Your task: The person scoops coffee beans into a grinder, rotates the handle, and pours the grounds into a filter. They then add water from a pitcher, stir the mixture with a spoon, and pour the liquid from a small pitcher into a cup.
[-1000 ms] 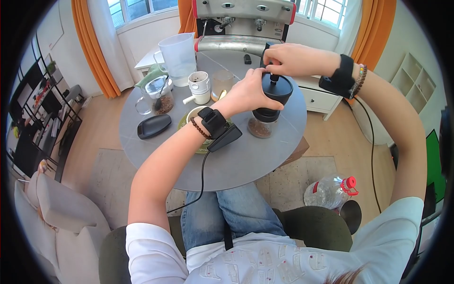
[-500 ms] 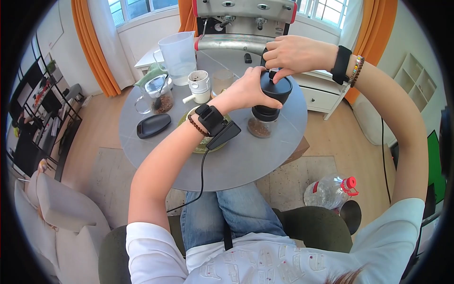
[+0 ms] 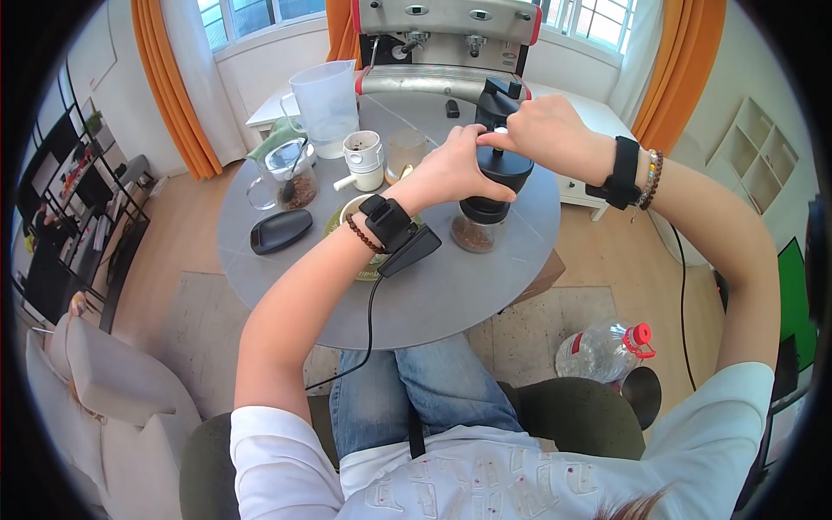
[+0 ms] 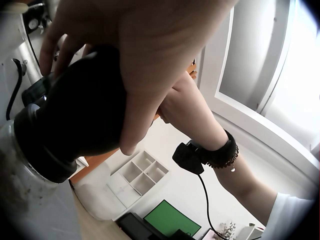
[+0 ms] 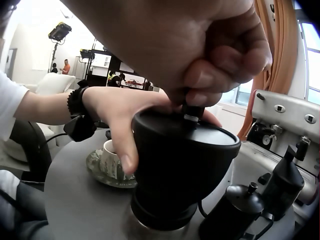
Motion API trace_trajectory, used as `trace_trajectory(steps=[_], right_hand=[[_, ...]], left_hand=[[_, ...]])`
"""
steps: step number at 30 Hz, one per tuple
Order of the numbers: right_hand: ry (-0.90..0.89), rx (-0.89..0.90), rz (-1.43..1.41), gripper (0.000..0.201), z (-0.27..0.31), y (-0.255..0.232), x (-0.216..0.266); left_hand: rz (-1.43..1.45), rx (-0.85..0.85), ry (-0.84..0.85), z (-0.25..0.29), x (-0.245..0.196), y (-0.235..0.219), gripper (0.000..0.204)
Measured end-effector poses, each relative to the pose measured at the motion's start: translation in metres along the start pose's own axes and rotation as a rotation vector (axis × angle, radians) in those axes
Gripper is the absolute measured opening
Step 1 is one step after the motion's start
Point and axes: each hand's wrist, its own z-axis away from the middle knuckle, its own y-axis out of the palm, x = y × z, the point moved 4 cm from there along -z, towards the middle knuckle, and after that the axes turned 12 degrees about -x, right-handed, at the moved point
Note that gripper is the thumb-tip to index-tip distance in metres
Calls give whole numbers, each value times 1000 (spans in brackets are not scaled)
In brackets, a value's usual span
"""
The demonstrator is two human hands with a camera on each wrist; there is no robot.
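A hand coffee grinder (image 3: pixel 503 180) with a black hopper stands on the table's right part. Brown grounds show in its glass jar (image 3: pixel 475 236). My left hand (image 3: pixel 449 169) grips the hopper from the left side, its thumb along the near wall, as the left wrist view also shows. Above the lid, my right hand (image 3: pixel 548 130) has its fingers curled. In the right wrist view its fingertips pinch the small black knob (image 5: pixel 194 98) at the lid's centre. A green patterned saucer (image 5: pixel 93 165) with a cup (image 5: pixel 111 159) sits beside the grinder, partly hidden by my left wrist in the head view.
A moka pot (image 5: pixel 283 180) and a small black pot (image 5: pixel 232 210) stand close behind the grinder. Leftward are a plastic pitcher (image 3: pixel 325 100), a white ceramic cup (image 3: pixel 364 156), a glass jug (image 3: pixel 299 186) and a black dish (image 3: pixel 282 231). An espresso machine (image 3: pixel 446 52) is at the back.
My right hand has circled over the lid, first rising at the far side, then coming lower and to the right with the knob. The left hand keeps its grip on the hopper.
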Motion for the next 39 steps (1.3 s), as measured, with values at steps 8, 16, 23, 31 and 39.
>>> trace_trajectory(steps=[8, 16, 23, 31, 39], right_hand=[[507, 573, -516, 63, -10, -14, -6], [-445, 169, -226, 26, -8, -7, -19], [-684, 94, -59, 37, -11, -10, -13], [-921, 86, 64, 29, -18, -20, -10], [-534, 238, -159, 42, -24, -14, -7]], left_hand=[[10, 54, -39, -2, -2, -4, 108], [65, 117, 30, -7, 6, -4, 114], [54, 174, 23, -9, 2, -7, 109], [89, 165, 45, -11, 7, -4, 105], [92, 169, 18, -7, 1, -9, 107]])
